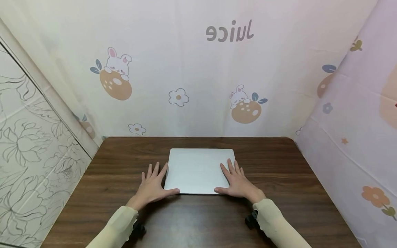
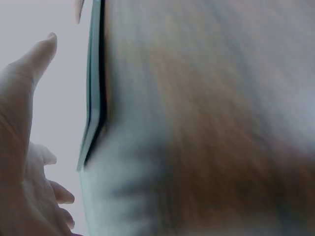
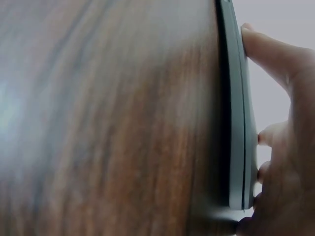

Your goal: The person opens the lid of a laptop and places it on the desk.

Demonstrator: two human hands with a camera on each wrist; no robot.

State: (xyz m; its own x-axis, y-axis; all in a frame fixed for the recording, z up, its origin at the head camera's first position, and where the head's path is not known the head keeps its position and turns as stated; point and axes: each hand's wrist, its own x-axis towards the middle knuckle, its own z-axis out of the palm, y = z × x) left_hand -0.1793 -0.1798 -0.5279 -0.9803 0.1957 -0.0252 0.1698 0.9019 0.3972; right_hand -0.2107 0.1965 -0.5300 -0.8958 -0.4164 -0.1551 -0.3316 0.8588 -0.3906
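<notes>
A closed silver laptop (image 1: 198, 172) lies flat on the dark wooden table, its long front edge towards me. My left hand (image 1: 152, 187) is spread at the laptop's left side, fingers straight along that edge and the thumb reaching over the front left corner. In the left wrist view that thumb (image 2: 37, 61) stands apart from the laptop's thin edge (image 2: 94, 98). At the right side, my right hand (image 1: 238, 184) is also spread, with straight fingertips over the lid. The right wrist view has its fingertips (image 3: 266, 133) against the lid side of the laptop (image 3: 238, 128).
The wooden table (image 1: 124, 151) meets a pale curtain (image 1: 198, 69) with rabbit and fruit prints at its back edge. Another printed curtain (image 1: 350, 155) runs along the right. A white panel with line-drawn flowers (image 1: 28, 144) stands on the left. Each wrist carries a small black camera (image 1: 251, 220).
</notes>
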